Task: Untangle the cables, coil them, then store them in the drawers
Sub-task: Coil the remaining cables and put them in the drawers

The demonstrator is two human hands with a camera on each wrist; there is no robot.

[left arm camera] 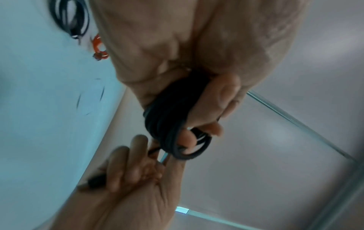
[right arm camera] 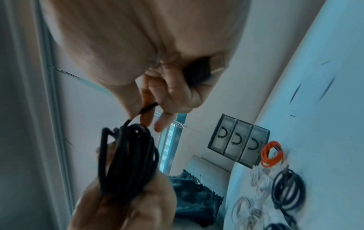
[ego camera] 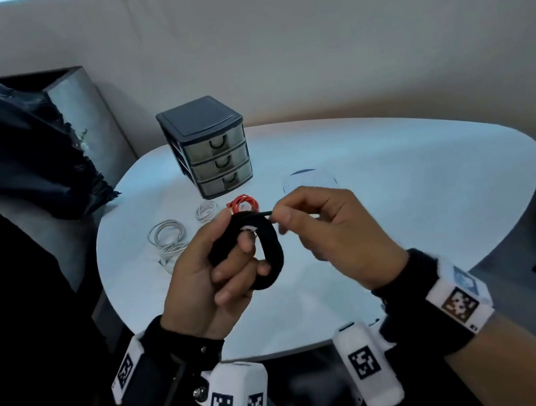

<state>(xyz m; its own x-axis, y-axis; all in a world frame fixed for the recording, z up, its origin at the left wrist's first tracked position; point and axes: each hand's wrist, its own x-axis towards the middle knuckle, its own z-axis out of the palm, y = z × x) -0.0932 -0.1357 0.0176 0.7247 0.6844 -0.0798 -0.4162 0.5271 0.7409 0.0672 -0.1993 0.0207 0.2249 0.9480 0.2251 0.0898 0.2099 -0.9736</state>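
The white table [ego camera: 395,193] has a rounded outline, its near edge curving just in front of the wrists and its far edge running close to the pale wall behind. To the right of both hands the tabletop lies bare as far as the rim, while the left half carries the clutter. The drawer unit [ego camera: 210,147], dark-framed with three clear drawers all pushed in, stands towards the back left of the table, well back from its rim. In front of it lie an orange coiled cable [ego camera: 242,203], a small white coiled cable [ego camera: 207,210] just left of that, and a larger white coiled cable [ego camera: 167,235] nearer the left edge. The right wrist view also shows a black coil on the table [right arm camera: 288,191] beside the white ones. Dark crumpled fabric [ego camera: 14,151] hangs over the table's left side. Both hands are raised above the near middle of the table. The left hand [ego camera: 208,275] is curled round the black coiled cable [ego camera: 268,254], fingers threaded through the loop and thumb laid over its top. The right hand [ego camera: 328,232] pinches the loose tail of this cable between thumb and forefinger just right of the coil, its other fingers folded in. The two hands sit close together, joined by the short stretch of cable.
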